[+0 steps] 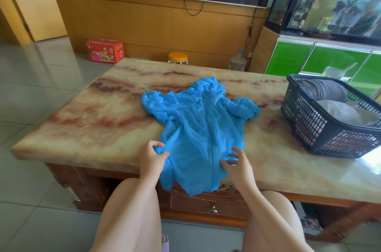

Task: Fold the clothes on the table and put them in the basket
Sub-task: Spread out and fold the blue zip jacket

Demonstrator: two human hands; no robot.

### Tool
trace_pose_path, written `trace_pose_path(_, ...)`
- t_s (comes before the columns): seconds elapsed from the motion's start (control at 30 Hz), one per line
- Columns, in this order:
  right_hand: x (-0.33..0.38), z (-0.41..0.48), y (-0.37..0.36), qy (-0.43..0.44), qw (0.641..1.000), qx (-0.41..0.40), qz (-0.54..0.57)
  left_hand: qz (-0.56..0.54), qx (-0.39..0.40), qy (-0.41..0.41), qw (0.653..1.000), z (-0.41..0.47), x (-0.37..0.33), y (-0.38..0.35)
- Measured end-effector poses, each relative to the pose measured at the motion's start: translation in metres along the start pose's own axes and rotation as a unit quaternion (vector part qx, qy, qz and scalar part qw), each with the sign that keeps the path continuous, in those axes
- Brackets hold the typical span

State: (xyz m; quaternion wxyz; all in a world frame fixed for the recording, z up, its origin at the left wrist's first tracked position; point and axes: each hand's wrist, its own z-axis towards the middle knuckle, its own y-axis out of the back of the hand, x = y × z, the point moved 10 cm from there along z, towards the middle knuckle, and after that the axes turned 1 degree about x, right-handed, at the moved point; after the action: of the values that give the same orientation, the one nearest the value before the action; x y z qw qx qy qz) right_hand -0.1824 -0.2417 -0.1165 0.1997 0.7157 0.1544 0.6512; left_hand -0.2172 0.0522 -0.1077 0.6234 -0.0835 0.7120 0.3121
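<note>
A thin blue zip-up jacket (198, 126) lies spread face up on the marble table (92, 119), hood at the far end, sleeves bunched at both sides, its hem hanging over the near edge. My left hand (151, 159) pinches the fabric at the jacket's lower left side. My right hand (237, 164) rests on the lower right of the jacket with its fingers spread apart, gripping nothing. A dark plastic basket (305, 126) stands on the table's right end with grey and pale folded clothes (329, 99) inside.
My bare knees are below the table's near edge, in front of a wooden drawer (210, 204). Beyond the table stand a red box (104, 50), an orange stool (177, 58) and a water jug (237, 63). A green cabinet with a fish tank (329, 4) is at the right.
</note>
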Motion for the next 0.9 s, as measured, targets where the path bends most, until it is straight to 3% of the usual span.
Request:
trace_pose_path(0.13,0.016,-0.004,-0.009,0.063,0.998,0.013,-0.023,-0.015,-0.109,-0.072,0.991,0.005,-0.013,0.034)
trace_pose_path(0.23,0.046,-0.015,-0.021,0.176,0.977,0.0,-0.119,-0.051,-0.167,-0.042,0.984,0.01,-0.001,0.058)
trace_pose_path(0.3,0.064,-0.024,-0.034,0.249,0.953,-0.005,-0.171,-0.061,-0.12,0.018,0.991,0.014,0.013,0.053)
trace_pose_path(0.4,0.067,-0.029,-0.073,0.245,0.939,0.101,-0.22,-0.003,-0.008,0.101,0.995,0.013,0.026,0.031)
trace_pose_path(0.47,0.057,-0.033,-0.099,0.24,0.91,0.16,-0.296,0.023,0.048,0.116,0.992,0.01,0.03,0.021)
trace_pose_path(0.57,0.051,-0.035,-0.113,0.254,0.882,0.16,-0.364,0.059,0.093,0.114,0.987,0.01,0.041,0.014)
trace_pose_path(0.7,0.054,-0.034,-0.113,0.276,0.877,0.126,-0.373,0.114,0.088,0.097,0.985,0.015,0.046,0.02)
trace_pose_path(0.9,0.062,-0.033,-0.11,0.282,0.888,0.111,-0.345,0.056,-0.026,0.086,0.994,0.029,0.047,0.053)
